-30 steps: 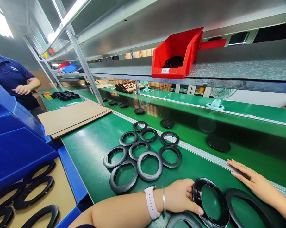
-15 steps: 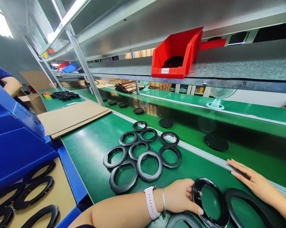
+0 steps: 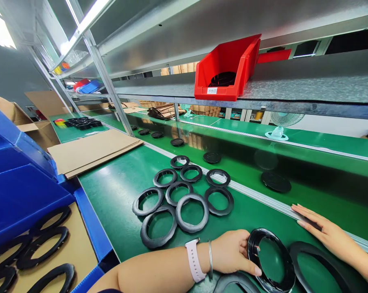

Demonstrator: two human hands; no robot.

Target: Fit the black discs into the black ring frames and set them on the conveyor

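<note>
Red bin on shelf, fan beyond.
Cardboard lies flat at left, open carton behind it, light overhead.

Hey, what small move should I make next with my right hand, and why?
I'd probably lift your right hand off the metal rail and reach for the nearest black disc: that hand looks empty, the disc lies just beyond the rail, and your left hand holds a black ring.

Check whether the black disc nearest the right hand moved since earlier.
Yes: the black disc has shifted left, judged against the teal fan base beyond.
</note>
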